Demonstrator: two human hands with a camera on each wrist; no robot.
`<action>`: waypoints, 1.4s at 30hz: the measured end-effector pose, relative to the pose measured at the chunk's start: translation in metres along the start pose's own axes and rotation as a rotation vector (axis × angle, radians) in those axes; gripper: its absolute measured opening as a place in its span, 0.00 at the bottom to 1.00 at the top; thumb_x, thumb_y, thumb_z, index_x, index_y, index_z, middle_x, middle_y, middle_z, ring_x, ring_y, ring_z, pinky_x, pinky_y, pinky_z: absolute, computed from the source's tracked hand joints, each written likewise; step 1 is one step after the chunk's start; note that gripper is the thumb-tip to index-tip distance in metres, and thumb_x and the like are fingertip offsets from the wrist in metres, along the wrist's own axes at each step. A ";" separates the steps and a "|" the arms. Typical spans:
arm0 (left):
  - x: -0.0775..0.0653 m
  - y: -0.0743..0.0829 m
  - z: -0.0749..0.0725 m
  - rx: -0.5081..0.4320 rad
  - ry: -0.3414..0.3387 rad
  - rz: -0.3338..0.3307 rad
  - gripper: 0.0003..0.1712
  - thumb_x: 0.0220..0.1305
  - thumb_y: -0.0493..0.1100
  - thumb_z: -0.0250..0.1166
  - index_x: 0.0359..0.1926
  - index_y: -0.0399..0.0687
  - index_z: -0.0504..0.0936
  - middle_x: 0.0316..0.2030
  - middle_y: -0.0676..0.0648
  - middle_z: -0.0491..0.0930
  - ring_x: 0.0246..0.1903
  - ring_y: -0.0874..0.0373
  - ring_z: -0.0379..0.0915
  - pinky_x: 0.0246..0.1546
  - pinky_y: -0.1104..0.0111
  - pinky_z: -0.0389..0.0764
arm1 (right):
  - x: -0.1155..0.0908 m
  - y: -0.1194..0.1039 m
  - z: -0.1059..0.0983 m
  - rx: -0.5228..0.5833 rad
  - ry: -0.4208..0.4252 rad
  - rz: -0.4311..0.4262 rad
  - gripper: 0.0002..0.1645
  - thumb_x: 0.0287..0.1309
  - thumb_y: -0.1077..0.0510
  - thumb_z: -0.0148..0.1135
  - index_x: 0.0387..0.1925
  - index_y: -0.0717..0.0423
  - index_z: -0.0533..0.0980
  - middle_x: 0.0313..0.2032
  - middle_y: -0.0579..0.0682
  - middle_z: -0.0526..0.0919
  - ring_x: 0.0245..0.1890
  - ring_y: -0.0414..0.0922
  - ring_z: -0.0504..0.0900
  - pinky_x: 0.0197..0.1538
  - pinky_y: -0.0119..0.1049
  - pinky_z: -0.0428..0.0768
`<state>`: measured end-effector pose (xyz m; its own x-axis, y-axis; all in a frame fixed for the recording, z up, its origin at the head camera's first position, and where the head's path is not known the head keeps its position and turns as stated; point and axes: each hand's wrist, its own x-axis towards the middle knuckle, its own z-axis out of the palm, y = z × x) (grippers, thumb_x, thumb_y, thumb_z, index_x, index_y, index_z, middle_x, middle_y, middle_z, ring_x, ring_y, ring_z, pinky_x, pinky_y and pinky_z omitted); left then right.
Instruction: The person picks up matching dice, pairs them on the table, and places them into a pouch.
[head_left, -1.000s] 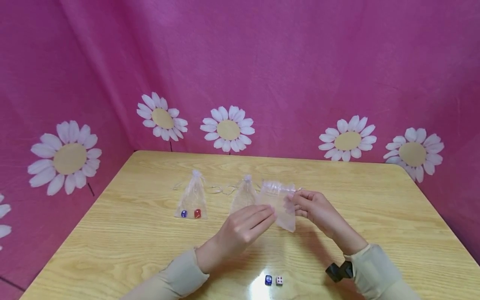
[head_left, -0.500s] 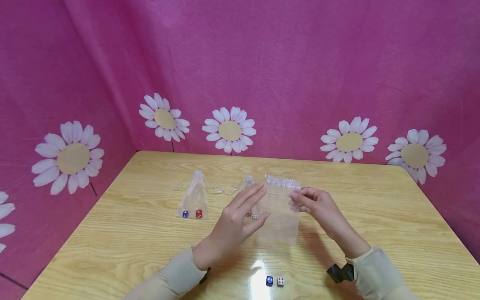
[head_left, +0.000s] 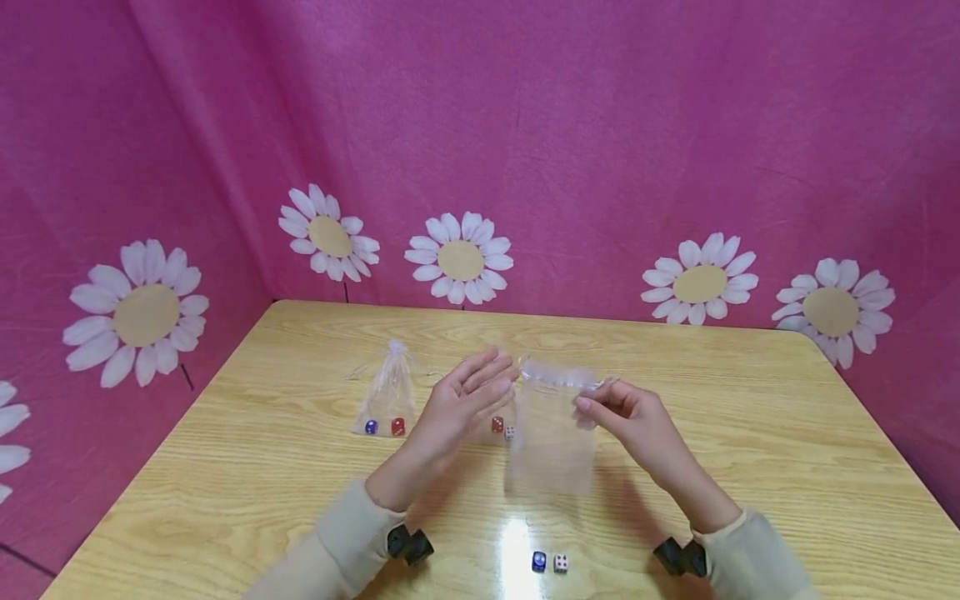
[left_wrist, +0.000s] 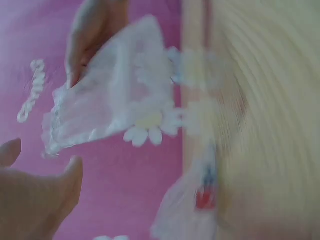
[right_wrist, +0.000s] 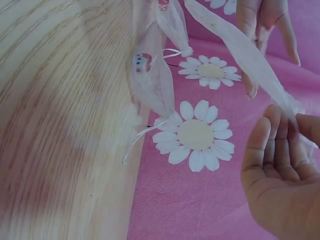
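My right hand (head_left: 633,421) pinches a sheer white drawstring pouch (head_left: 553,442) by its upper right edge, holding it up above the table. No die shows inside this pouch. To its left, my left hand (head_left: 457,404) is raised with fingers extended, close to the pouch's gathered top but apart from it, as the left wrist view also shows. A blue die (head_left: 539,562) and a white die (head_left: 561,563) lie side by side near the front of the table. Behind my left hand, a second pouch is partly hidden; its red die (head_left: 498,425) and white die (head_left: 510,433) show.
On the left of the wooden table (head_left: 262,467) lies another tied pouch (head_left: 390,387) with a blue die (head_left: 371,427) and a red die (head_left: 398,427) in it. A pink cloth (head_left: 570,167) with daisies hangs behind and beside the table.
My left hand has drawn back leftward from the pouch, its fingers spreading apart. The pouch now hangs straighter from my right hand, which has stayed nearly in place.
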<state>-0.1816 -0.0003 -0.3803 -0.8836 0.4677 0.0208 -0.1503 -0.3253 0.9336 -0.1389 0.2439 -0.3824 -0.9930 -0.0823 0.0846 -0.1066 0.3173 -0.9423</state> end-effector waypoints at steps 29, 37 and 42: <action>-0.012 -0.009 -0.004 0.690 0.087 0.240 0.09 0.60 0.37 0.69 0.41 0.39 0.88 0.39 0.39 0.88 0.33 0.53 0.87 0.35 0.71 0.86 | -0.015 -0.001 0.011 -0.220 0.010 -0.295 0.02 0.62 0.60 0.64 0.35 0.55 0.81 0.34 0.49 0.86 0.35 0.30 0.81 0.38 0.29 0.81; -0.021 -0.008 -0.008 0.880 0.088 0.482 0.07 0.59 0.36 0.68 0.39 0.41 0.89 0.38 0.43 0.89 0.35 0.54 0.87 0.36 0.78 0.83 | -0.015 0.004 0.015 -0.383 0.129 -0.581 0.11 0.54 0.68 0.68 0.35 0.49 0.83 0.33 0.43 0.87 0.35 0.30 0.82 0.42 0.23 0.81; -0.026 -0.011 -0.011 0.934 0.061 0.606 0.07 0.58 0.35 0.69 0.38 0.41 0.89 0.37 0.44 0.89 0.37 0.54 0.87 0.38 0.78 0.84 | -0.016 0.006 0.014 -0.401 0.125 -0.698 0.14 0.49 0.71 0.70 0.32 0.49 0.83 0.31 0.42 0.87 0.35 0.32 0.83 0.42 0.19 0.79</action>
<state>-0.1619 -0.0179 -0.3946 -0.7218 0.3917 0.5706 0.6832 0.2716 0.6778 -0.1229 0.2337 -0.3937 -0.6865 -0.2877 0.6678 -0.6900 0.5476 -0.4734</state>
